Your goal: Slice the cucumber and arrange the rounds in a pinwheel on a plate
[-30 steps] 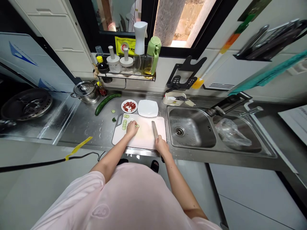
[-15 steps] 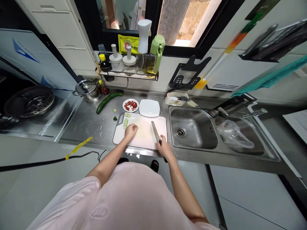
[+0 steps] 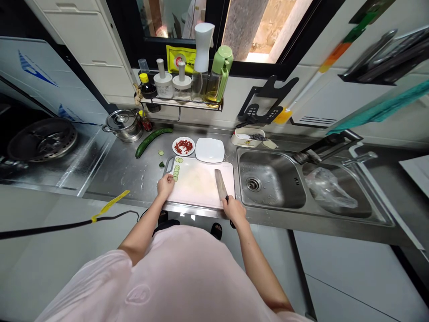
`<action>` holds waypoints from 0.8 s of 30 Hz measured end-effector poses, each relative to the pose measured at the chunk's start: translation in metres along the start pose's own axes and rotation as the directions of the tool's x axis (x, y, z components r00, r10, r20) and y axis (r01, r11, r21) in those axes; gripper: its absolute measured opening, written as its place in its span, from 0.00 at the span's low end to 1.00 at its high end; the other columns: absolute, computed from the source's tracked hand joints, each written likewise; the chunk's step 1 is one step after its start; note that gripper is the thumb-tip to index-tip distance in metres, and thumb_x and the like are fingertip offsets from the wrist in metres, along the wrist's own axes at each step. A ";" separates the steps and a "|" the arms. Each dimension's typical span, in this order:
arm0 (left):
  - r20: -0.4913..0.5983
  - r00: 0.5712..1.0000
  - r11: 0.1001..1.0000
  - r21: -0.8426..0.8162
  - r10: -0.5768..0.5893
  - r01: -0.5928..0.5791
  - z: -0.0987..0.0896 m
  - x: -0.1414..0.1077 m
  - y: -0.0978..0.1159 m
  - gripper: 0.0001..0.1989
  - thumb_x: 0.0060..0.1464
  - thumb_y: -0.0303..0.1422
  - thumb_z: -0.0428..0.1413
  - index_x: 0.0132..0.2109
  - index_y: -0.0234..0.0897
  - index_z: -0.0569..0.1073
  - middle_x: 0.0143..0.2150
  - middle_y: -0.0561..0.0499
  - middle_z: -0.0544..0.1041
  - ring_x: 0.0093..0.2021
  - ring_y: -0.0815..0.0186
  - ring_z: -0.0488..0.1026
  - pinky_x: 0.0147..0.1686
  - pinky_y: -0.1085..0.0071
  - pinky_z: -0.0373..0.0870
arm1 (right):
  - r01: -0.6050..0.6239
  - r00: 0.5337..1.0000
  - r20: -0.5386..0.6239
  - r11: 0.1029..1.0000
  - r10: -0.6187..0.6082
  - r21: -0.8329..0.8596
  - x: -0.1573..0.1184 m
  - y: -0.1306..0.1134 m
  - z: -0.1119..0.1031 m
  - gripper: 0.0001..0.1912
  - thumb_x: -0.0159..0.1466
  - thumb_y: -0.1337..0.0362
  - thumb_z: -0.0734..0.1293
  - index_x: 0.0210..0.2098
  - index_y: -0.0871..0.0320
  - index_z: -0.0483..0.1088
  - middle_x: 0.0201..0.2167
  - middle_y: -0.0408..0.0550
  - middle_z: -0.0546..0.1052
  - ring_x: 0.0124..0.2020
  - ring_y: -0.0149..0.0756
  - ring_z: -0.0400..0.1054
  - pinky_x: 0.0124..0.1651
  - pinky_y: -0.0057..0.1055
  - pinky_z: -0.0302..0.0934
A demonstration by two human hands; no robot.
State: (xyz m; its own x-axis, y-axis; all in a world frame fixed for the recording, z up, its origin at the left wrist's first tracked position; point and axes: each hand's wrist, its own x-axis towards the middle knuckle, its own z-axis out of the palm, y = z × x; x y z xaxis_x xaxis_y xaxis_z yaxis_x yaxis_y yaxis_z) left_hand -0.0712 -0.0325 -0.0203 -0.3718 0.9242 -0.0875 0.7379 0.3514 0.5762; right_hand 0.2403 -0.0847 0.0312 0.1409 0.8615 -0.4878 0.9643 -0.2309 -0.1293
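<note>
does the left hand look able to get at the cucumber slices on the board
Likely yes: the left hand sits at the edge of the cutting board, right beside the cucumber slices, with nothing between them.

1. The person's left hand (image 3: 166, 185) has drawn back from the middle of the cutting board (image 3: 201, 188) to its left edge, just beside the row of cucumber slices (image 3: 176, 173).
2. The lone slice that lay by that hand mid-board no longer shows there.
3. The right hand (image 3: 234, 211), gripping the kitchen knife (image 3: 220, 184), has shifted closer to the board's front right corner.
</note>
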 end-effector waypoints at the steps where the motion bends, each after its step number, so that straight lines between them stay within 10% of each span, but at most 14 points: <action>1: 0.000 1.000 1.000 0.025 -0.005 0.005 -0.002 0.000 0.000 0.11 0.50 0.31 0.50 0.41 0.41 0.72 0.32 0.52 0.77 0.34 0.66 0.73 0.34 0.73 0.62 | -0.002 1.000 -0.002 1.000 0.002 0.001 -0.001 -0.001 -0.001 0.22 0.67 0.53 0.51 0.49 0.59 0.66 0.42 0.58 0.75 0.44 0.44 0.69 0.42 0.35 0.58; 13: -0.029 0.995 0.991 0.091 0.097 -0.094 -0.002 0.007 0.007 0.11 0.51 0.30 0.51 0.43 0.41 0.72 0.37 0.50 0.76 0.41 0.64 0.71 0.42 0.71 0.64 | -0.019 1.000 -0.021 0.999 0.020 0.042 -0.004 0.001 0.002 0.27 0.67 0.47 0.49 0.47 0.59 0.68 0.41 0.57 0.75 0.45 0.45 0.69 0.42 0.34 0.58; 24: -0.061 0.985 0.981 0.118 0.161 -0.153 0.011 0.064 0.039 0.16 0.53 0.33 0.50 0.49 0.37 0.71 0.42 0.44 0.73 0.45 0.60 0.69 0.48 0.66 0.64 | -0.027 1.000 0.004 0.998 0.027 0.051 -0.002 0.000 0.002 0.27 0.67 0.47 0.49 0.47 0.59 0.68 0.42 0.58 0.75 0.45 0.45 0.69 0.43 0.35 0.58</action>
State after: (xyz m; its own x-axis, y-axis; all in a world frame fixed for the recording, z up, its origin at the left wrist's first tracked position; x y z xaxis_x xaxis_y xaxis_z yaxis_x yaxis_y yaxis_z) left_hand -0.0601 0.0422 -0.0120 -0.2816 0.9579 0.0563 0.8474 0.2208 0.4828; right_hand 0.2398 -0.0876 0.0304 0.1661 0.8532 -0.4945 0.9475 -0.2769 -0.1596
